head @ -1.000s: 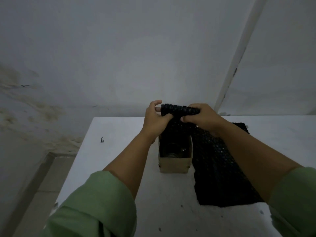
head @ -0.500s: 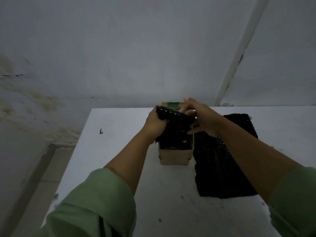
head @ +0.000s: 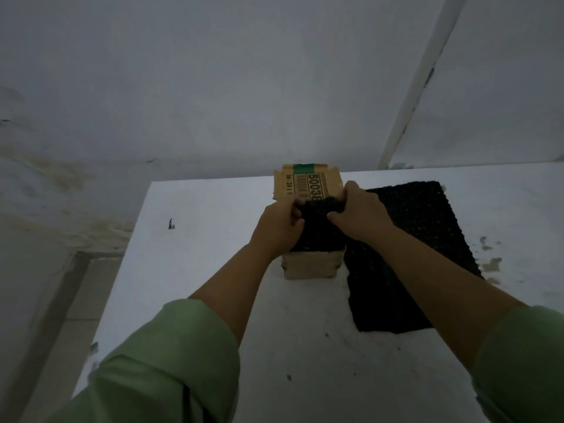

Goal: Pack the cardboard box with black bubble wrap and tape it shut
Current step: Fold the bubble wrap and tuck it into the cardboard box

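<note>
Left hand (head: 279, 225) and right hand (head: 357, 213) both grasp black bubble wrap (head: 317, 230) inside open cardboard box (head: 309, 265); spare sheet (head: 406, 254) lies at 3 o'clock.

You're in a bare, dim room, more like a back room or store than a home: a stained white wall (head: 213, 87) beyond your hands (head: 279, 227), a scuffed white table (head: 198, 270) under them, tiled floor (head: 61, 300) to their left.
</note>
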